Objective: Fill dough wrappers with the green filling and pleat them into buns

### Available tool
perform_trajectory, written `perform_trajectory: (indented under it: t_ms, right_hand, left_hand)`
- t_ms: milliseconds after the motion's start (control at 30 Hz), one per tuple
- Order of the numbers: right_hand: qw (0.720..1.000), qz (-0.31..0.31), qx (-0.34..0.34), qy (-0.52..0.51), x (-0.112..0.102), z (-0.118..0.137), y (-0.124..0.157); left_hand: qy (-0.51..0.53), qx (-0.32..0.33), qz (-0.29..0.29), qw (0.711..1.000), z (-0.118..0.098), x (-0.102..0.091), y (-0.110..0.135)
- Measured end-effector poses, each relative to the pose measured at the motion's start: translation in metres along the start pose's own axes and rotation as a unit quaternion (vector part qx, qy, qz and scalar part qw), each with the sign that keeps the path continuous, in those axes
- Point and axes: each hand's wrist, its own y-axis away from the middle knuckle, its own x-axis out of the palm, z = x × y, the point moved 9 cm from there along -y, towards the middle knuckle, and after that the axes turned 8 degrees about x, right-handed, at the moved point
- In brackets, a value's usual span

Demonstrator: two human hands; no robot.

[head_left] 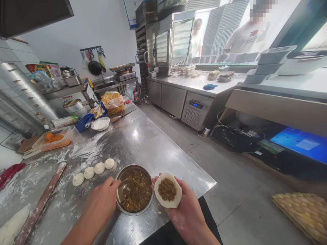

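Note:
My right hand (187, 212) lies palm up over the table's near edge and cradles a round dough wrapper (168, 190) with a dab of brown filling in its middle. Just left of it stands a metal bowl (134, 189) full of the same minced filling. My left hand (100, 202) is closed on a spoon (122, 185) whose tip dips into the bowl's left side. Several small dough balls (94, 169) sit in a row on the floured steel table (153, 149) behind my left hand.
A wooden rolling pin (38, 207) and a lump of dough (12, 224) lie at the left. Farther back are a plastic tray of orange food (52, 139), a white dish (100, 124), bags and pots. Two people stand beyond the far counter (199, 83). A woven tray (304, 211) sits at lower right.

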Motion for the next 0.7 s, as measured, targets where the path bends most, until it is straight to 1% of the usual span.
perform_trajectory:
  t_ms: [100, 200, 300, 400, 533, 700]
  right_hand:
    - [1.0, -0.011, 0.017, -0.009, -0.01, -0.004, -0.002]
    - [0.999, -0.011, 0.026, -0.015, -0.017, -0.009, -0.001]
    - [0.999, -0.026, 0.017, -0.009, -0.027, -0.007, 0.001]
    - [0.999, -0.039, 0.004, -0.016, -0.035, -0.002, 0.0]
    - [0.998, -0.058, -0.01, -0.036, -0.035, 0.003, 0.0]
    - [0.996, -0.087, 0.002, -0.016, -0.032, 0.0, 0.003]
  left_hand:
    - [0.02, 0.031, 0.024, 0.999, -0.009, 0.005, -0.014]
    - [0.061, 0.061, 0.037, 0.996, -0.02, 0.007, -0.017]
    - [0.116, 0.067, 0.037, 0.99, -0.02, 0.001, -0.015]
    - [0.194, 0.07, 0.045, 0.977, -0.016, -0.004, -0.014]
    - [0.273, 0.072, 0.064, 0.957, -0.015, -0.005, -0.016]
    - [0.304, 0.07, 0.079, 0.947, -0.018, -0.004, -0.015]
